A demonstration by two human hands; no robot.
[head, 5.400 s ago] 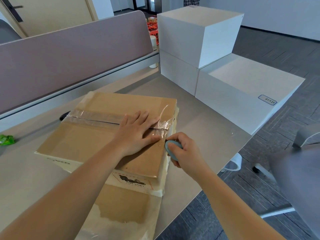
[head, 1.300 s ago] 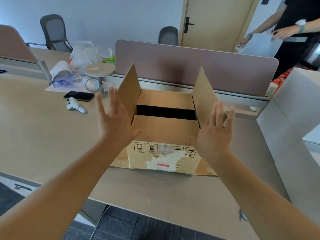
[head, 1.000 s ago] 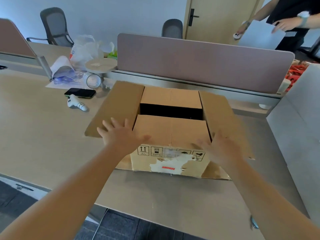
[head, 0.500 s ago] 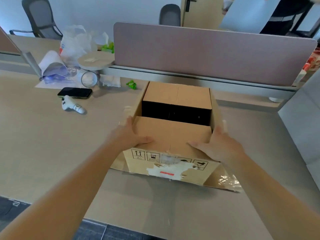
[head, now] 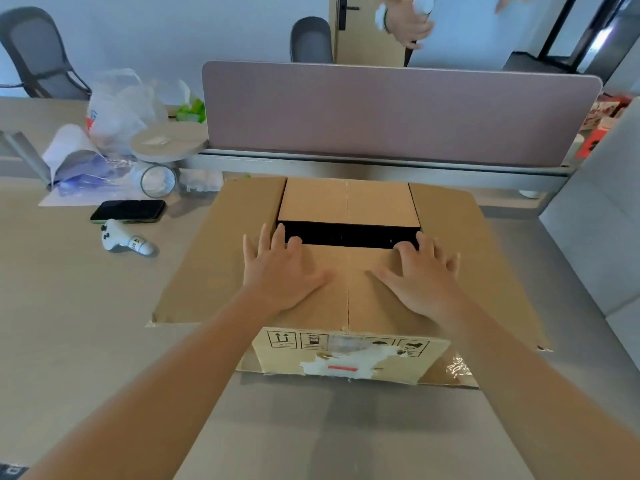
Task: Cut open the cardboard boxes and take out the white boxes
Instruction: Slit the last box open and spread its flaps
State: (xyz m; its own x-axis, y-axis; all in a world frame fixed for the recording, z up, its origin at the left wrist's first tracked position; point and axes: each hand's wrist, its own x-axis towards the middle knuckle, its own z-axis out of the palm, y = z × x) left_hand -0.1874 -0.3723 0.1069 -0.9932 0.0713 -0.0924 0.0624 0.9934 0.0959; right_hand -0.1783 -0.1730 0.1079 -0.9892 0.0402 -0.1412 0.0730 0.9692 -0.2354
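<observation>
A brown cardboard box (head: pixel 346 355) stands on the desk in front of me, its two long side flaps spread flat outwards. The two short inner flaps still lie across the top with a dark gap (head: pixel 349 234) between them; what is inside is hidden. My left hand (head: pixel 280 271) lies flat on the near inner flap, its fingertips at the gap's left end. My right hand (head: pixel 424 275) lies flat on the same flap, fingertips at the gap's right end. A white box (head: pixel 595 244) stands at the right edge.
A black phone (head: pixel 129 211), a white controller (head: pixel 124 239), a glass (head: pixel 157 181), papers and plastic bags lie on the desk to the left. A mauve divider (head: pixel 398 109) runs behind the box. Another person's hand (head: pixel 408 22) shows beyond it.
Both hands have moved from the box's near corners up onto the near inner flap, fingertips now at the gap. The side flaps lie spread outwards.
</observation>
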